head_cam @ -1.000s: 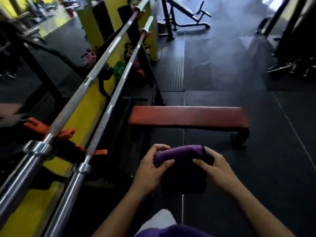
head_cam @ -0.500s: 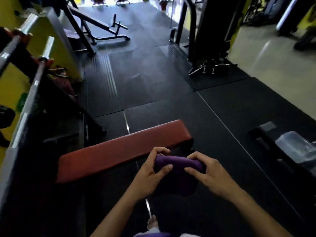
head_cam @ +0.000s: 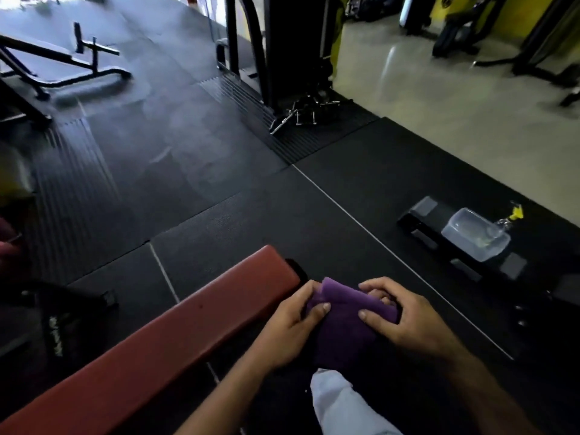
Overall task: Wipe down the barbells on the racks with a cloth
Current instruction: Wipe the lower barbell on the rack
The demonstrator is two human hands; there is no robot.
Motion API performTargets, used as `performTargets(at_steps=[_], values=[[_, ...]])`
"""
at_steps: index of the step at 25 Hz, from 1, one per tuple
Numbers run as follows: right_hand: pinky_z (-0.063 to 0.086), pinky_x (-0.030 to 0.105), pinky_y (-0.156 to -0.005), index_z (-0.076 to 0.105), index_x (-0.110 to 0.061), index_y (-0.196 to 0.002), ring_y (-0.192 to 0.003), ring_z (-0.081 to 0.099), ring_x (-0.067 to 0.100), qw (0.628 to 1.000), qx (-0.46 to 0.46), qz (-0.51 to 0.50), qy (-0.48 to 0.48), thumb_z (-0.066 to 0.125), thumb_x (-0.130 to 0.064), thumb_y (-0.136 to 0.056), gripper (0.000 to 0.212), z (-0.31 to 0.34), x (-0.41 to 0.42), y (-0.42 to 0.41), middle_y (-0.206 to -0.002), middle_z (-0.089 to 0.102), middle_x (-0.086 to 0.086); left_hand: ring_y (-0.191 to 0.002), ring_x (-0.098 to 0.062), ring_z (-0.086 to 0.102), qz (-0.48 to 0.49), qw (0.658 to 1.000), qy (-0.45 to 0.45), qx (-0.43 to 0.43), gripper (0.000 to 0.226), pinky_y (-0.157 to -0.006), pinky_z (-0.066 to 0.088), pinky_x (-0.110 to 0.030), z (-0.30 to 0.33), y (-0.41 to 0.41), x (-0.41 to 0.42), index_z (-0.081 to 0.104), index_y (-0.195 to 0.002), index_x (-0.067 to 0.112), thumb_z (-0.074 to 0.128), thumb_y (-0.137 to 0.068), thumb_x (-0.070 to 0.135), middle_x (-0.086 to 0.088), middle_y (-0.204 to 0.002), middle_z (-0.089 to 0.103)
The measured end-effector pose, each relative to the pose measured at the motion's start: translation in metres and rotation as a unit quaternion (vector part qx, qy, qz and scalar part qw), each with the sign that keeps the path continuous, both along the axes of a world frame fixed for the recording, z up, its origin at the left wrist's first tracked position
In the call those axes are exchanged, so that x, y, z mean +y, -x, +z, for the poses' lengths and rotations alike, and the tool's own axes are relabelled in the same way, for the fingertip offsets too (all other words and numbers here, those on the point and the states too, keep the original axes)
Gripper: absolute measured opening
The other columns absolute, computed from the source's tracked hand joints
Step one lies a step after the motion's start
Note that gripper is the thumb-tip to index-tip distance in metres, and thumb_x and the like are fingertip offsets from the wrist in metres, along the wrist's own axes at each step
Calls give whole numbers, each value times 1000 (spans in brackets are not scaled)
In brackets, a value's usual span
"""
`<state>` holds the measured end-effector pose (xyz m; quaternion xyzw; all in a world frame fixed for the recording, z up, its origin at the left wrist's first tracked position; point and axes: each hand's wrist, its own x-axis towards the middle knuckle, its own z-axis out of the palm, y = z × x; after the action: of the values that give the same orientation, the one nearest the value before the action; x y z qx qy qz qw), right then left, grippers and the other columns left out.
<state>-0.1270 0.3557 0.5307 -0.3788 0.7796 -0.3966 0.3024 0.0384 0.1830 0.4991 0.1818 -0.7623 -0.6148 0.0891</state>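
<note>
A folded purple cloth (head_cam: pixel 343 321) hangs in front of me, held between both hands over the black rubber floor. My left hand (head_cam: pixel 290 328) grips its left edge, thumb on top. My right hand (head_cam: pixel 401 318) grips the right edge, fingers curled over the fold and thumb pressing on the face. No barbell and no rack are in view now.
A red padded flat bench (head_cam: pixel 163 337) runs from lower left toward my hands. A clear plastic spray bottle (head_cam: pixel 474 235) with a yellow nozzle lies on a black step platform (head_cam: pixel 420 219) at right. Black machine frames (head_cam: pixel 282 48) stand beyond, with a pale tiled floor (head_cam: pixel 439 114) behind.
The view has swung right, away from the barbells on the rack, which have left the frame. The spray bottle and step platform came into view. Both hands keep hold of the cloth.
</note>
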Motion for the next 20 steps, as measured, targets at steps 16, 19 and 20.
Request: performTargets(at_steps=[16,19,20], values=[[56,28,-66,65,-34,-98,-81,67,6,994,-31,-74,74,60,-29,-99,8,-9,-172,321,-90,70,-12,-96,-10,68,-33,993,113,-29,12,-82,52,-23,-20,314,-201,63,-113,29,60,-102,25,12,-103,70],[57,30,-87,59,-37,-122,-105,66,0,995,-59,-55,60,65,-25,-97,28,-20,-233,385,-111,69,-18,-97,-11,67,6,991,133,-12,12,-83,51,-24,-20,370,-257,62,-113,29,61,-101,27,10,-103,70],[55,28,-91,54,-40,-130,-110,64,-2,996,-66,-40,54,67,-26,-96,39,-21,-258,406,-118,68,-18,-97,-11,68,21,991,130,1,16,-84,52,-24,-18,389,-278,61,-114,28,65,-98,27,9,-102,70]])
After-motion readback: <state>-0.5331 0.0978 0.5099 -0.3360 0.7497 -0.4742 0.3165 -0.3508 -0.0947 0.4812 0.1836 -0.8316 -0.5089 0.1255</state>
